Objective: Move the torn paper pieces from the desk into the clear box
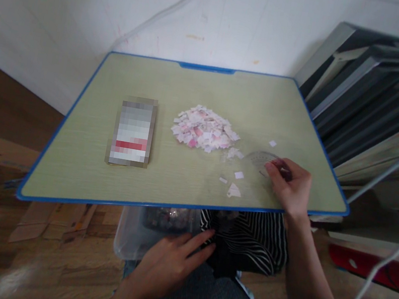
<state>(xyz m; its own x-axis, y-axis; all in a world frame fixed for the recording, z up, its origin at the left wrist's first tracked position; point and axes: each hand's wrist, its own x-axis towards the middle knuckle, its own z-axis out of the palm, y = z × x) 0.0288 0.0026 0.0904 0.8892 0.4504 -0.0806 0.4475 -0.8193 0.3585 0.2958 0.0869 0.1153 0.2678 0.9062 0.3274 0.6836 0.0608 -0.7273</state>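
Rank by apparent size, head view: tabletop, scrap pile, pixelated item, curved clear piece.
1. Tabletop
2. Scrap pile and pixelated item: too alike to rank
3. Curved clear piece, partly covered by the right hand

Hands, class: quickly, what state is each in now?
Left hand: open, fingers extended, beside the striped cloth.
Right hand: closed, pinching a clear protractor.

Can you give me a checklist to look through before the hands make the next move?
1. Right hand pinches the clear curved piece: ok.
2. Clear curved piece lies fully flat: cannot tell.
3. All paper scraps are in the pile: not ok, several loose scraps lie beside it.
4. Blurred rectangular thing is apart from the pile: ok.
5. Left hand is above the tabletop: not ok, it's below the near edge.
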